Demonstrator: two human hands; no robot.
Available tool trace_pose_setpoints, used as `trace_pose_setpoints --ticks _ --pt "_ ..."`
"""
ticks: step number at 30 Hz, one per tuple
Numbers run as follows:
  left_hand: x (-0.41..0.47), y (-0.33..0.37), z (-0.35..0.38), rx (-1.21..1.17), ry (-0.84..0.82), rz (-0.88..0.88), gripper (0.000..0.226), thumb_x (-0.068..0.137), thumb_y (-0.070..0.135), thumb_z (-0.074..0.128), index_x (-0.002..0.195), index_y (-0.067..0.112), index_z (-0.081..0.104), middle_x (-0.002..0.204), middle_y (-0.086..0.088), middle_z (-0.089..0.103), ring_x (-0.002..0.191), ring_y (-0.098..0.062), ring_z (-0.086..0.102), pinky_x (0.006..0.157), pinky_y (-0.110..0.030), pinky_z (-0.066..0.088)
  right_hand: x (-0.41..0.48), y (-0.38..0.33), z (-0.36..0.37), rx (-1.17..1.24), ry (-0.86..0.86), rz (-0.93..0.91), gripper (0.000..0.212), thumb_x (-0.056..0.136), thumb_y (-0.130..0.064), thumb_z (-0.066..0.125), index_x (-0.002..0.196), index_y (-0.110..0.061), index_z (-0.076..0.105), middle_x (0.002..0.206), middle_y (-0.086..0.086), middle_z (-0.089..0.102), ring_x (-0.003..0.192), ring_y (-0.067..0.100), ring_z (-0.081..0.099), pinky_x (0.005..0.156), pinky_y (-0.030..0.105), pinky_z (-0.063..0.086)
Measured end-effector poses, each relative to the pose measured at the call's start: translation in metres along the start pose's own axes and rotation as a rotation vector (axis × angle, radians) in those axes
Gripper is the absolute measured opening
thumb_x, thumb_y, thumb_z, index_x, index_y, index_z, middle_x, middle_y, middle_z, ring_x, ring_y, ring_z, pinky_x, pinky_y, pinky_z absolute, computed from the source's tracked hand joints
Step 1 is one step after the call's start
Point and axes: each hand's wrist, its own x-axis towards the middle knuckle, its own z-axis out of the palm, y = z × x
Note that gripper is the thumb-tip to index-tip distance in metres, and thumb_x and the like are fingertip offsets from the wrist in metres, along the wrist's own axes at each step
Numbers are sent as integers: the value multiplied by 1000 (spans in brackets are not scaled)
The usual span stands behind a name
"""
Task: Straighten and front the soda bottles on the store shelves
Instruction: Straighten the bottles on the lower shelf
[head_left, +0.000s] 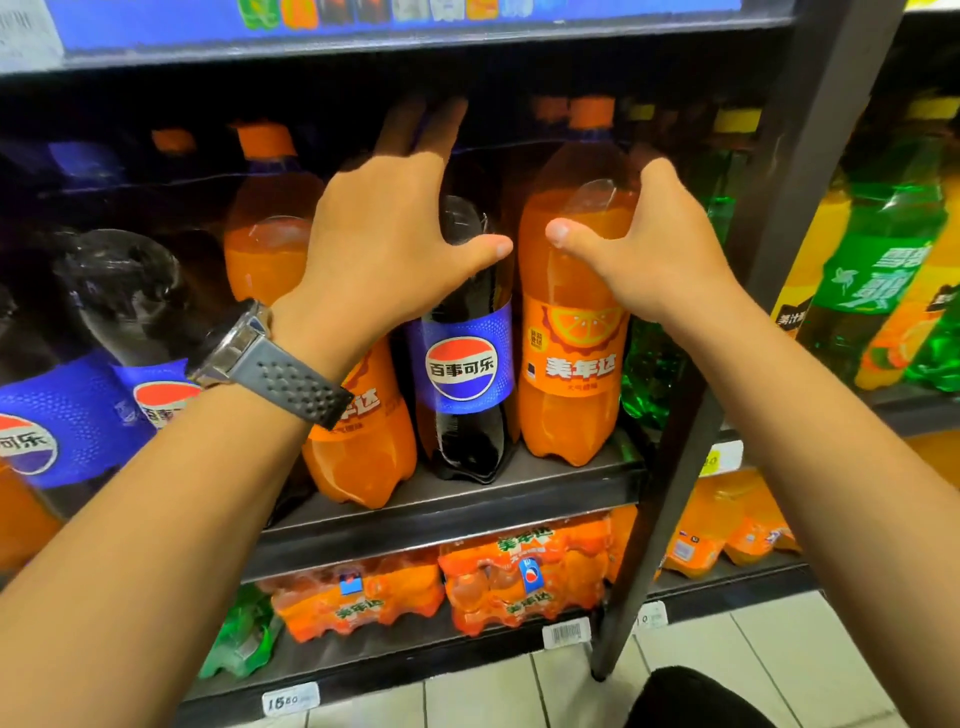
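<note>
Blue label on the cola bottle (462, 374): I read 百事可乐 across a red, white and blue roundel. Orange soda bottle (571, 364) just right of it: 美年达 in white under an orange-slice picture. Shrink-wrapped orange multipack (524, 577) lower down: 美年达 again. Lowest white price tag (289, 701): 15.80. Green bottle (878, 270) far right: white characters I could not read whole.

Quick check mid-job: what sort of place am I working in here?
Most likely a shop's soft-drink aisle. A dark shelf carries big bottles facing out, such as a Pepsi bottle and an orange soda bottle. A price tag sits on a lower shelf edge, and shrink-wrapped multipacks lie below.
</note>
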Motion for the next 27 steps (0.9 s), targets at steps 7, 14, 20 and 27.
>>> trace_pose_setpoints --ticks 7,14,20,27 --pt "-7 8 -12 -165 -114 -132 81 79 59 63 144 18 37 134 -20 50 100 -45 58 76 -45 49 -9 -20 -7 -163 33 46 58 76 -51 71 102 -6 46 102 12 45 102 33 47 83 41 40" --pt "-9 23 -47 -131 -348 -235 41 83 48 62 102 12 59 88 -14 62 85 -37 58 74 -41 43 -11 -47 -35 -325 -292 184 47 87 -41 61 111 -4 46 118 16 46 119 33 40 99 40 33" --pt "-11 31 -109 -350 -715 -215 51 85 48 58 128 21 56 131 -4 56 121 -22 49 100 -33 39 -5 -95 -99 -253 -653 348 36 86 -45 60 103 -14 58 112 13 60 105 31 57 81 34 45" --pt "76 38 -241 -828 -668 -393 13 88 23 62 100 27 66 72 6 64 76 -15 65 73 -28 50 44 -196 -222 -55 -644 334 14 87 -28 60 83 -18 70 87 5 72 86 24 67 76 34 51"
